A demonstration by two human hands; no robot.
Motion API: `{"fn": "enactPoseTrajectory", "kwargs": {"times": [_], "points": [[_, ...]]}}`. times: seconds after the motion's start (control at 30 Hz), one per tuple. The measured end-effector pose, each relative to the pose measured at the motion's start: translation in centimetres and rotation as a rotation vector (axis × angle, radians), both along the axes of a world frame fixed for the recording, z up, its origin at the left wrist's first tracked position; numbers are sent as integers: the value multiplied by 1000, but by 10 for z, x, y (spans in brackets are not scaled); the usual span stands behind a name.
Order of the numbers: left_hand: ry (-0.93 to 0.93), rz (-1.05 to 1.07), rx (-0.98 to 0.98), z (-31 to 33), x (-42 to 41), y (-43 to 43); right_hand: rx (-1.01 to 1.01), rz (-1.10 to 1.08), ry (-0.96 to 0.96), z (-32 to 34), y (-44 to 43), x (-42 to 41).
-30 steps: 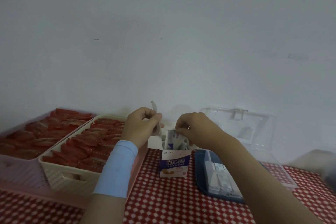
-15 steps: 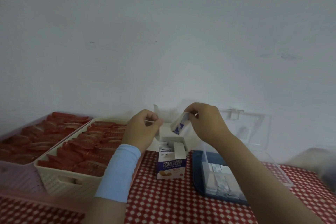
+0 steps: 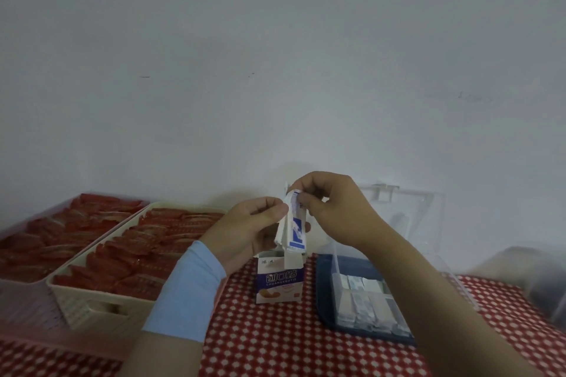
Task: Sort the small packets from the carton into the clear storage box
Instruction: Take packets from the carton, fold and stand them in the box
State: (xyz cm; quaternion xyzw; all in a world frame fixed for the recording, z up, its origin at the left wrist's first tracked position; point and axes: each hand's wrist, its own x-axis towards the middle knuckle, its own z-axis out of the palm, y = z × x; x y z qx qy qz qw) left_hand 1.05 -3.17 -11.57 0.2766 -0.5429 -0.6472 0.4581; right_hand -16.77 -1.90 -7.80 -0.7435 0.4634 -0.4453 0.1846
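Two hands meet above the carton, and between them you hold a small bunch of packets, white with a blue panel. Your right hand pinches the top edge of the bunch with its fingertips pressed together; the packets hang down from that grip, their lower ends just above the carton's open flap. Your left hand comes in from the side, thumb and forefinger closed against the upper left edge of the same bunch, so both grips sit at the top and the rest of the bunch dangles free. A pale blue sleeve covers your left wrist. The carton stands upright on the red checked worktop, directly under the packets, its top open. Just to its right sits the clear storage box on a dark blue base, with rows of white packets already lying flat inside; your right forearm crosses in front of part of it. The box's clear lid stands up behind it against the wall. On your left, well apart from the carton, two baskets hold red wrapped items.
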Motion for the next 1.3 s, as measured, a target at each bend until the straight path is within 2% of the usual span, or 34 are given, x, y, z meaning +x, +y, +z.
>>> {"fn": "enactPoseTrajectory", "kwargs": {"times": [0.13, 0.23, 0.37, 0.43, 0.57, 0.83, 1.0, 1.3], "points": [[46, -93, 77, 5, -24, 15, 37, -32, -138, -6, 15, -12], [80, -105, 102, 0, -41, 21, 42, -91, -166, -10, 25, -26], [105, -28, 131, -9, -62, 24, -21, -185, -62, -15, 41, -52], [118, -16, 131, -12, -71, 26, 4, -94, -39, -16, 51, -62], [148, -47, 154, -15, -87, 36, 91, 22, 155, -19, 70, -73], [151, -123, 128, -17, -122, 43, -57, -58, 140, -30, 76, -93], [180, -136, 147, -23, -131, 42, -99, -87, 241, -34, 74, -103], [263, -181, 203, -27, -128, 40, -107, 13, 263, -39, 67, -103]]}}
